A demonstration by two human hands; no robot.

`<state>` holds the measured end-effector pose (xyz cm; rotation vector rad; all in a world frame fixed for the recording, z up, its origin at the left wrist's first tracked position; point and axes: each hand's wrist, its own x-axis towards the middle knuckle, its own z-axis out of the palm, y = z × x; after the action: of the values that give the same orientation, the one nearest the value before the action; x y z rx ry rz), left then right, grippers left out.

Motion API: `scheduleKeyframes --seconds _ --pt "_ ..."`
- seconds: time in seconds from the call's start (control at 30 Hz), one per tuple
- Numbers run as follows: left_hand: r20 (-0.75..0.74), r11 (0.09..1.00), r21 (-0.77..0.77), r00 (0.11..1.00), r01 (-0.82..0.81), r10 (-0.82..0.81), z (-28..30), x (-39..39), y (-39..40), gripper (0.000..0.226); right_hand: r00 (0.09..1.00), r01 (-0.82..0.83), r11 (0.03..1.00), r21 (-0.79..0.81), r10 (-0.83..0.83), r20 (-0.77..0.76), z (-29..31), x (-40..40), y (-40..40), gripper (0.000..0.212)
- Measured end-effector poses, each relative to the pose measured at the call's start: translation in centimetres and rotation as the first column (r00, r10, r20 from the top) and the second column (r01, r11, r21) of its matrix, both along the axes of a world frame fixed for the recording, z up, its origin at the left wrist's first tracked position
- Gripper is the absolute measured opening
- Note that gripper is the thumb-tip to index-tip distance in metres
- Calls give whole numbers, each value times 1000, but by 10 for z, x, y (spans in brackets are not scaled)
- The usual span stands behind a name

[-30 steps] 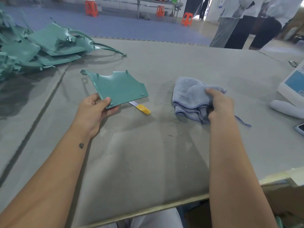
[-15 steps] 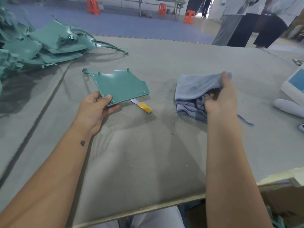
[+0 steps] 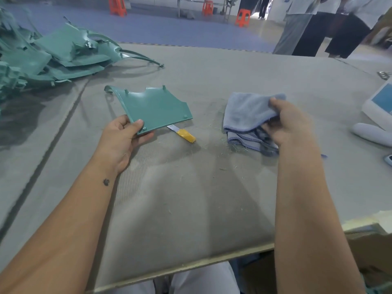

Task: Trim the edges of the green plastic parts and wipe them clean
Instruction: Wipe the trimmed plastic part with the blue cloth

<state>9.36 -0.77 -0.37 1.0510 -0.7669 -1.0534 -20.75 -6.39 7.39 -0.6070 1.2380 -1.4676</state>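
Here, in the head view, the left hand point(image 3: 125, 137) pinches the near corner of a green plastic part point(image 3: 154, 109), thumb on top, holding it just above the middle of the tabletop point(image 3: 191, 200). A yellow-handled knife point(image 3: 183, 133) lies partly under the part's near edge. The right hand point(image 3: 284, 124) grasps a folded blue cloth point(image 3: 246, 115) toward the right edge. More green parts point(image 3: 53, 58) are heaped at the far left corner. Judging by this, trimming looks done and wiping is at hand; next, the cloth must be carried over and rubbed across the held part.
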Motion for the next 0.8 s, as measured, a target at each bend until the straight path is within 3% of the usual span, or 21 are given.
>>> scheduleKeyframes --seconds 0.07,0.13,0.23,0.3,0.37,0.47,0.53,0.57,0.6,0.67,0.7,0.73,0.77,0.8 --pt "5 1000 -2 1000 0 0 1 0 0 19 953 30 999 37 -18 -302 -13 -8 -4 11" --pt "9 1000 -4 1000 0 0 1 0 0 19 866 69 997 26 -46 -498 -24 -18 -4 7" --pt "11 1000 -1 1000 0 0 1 -1 1 19 690 109 992 62 -31 -724 -28 -25 -5 26" --pt "12 1000 -1 1000 -3 3 1 -1 1 19 619 136 985 108 1 -786 -31 -28 -7 42" --pt "16 1000 0 1000 -1 1 1 -1 1 19 560 114 987 114 31 -828 -32 -28 -8 31" --pt "13 1000 2 1000 -3 3 1 -1 1 19 370 64 992 106 75 -926 -29 -28 -10 10" --pt "13 1000 8 1000 -4 4 1 -1 1 19 307 55 998 4 -13 -952 -22 -27 -13 10" --pt "13 1000 14 1000 -6 5 1 -1 0 19 324 38 996 -83 -91 -942 -16 -25 -13 13" --pt "9 1000 21 1000 -8 8 1 -1 0 20 387 22 984 -176 -171 -906 -8 -21 -13 16" --pt "-16 999 34 1000 -15 15 1 0 0 21 679 -20 935 -354 -248 -691 9 -9 -12 16" --pt "-41 999 39 999 -21 23 1 0 -1 22 856 -29 909 -415 -192 -479 15 -1 -10 12" --pt "-74 999 41 997 -31 34 2 0 -1 22 976 -35 893 -449 -66 -207 20 7 -7 8" --pt "-107 998 40 993 -43 47 3 0 -1 23 995 -43 886 -462 77 57 22 14 -6 7" --pt "-135 998 38 989 -57 61 3 0 -1 24 951 -49 893 -447 178 251 21 22 -5 12"
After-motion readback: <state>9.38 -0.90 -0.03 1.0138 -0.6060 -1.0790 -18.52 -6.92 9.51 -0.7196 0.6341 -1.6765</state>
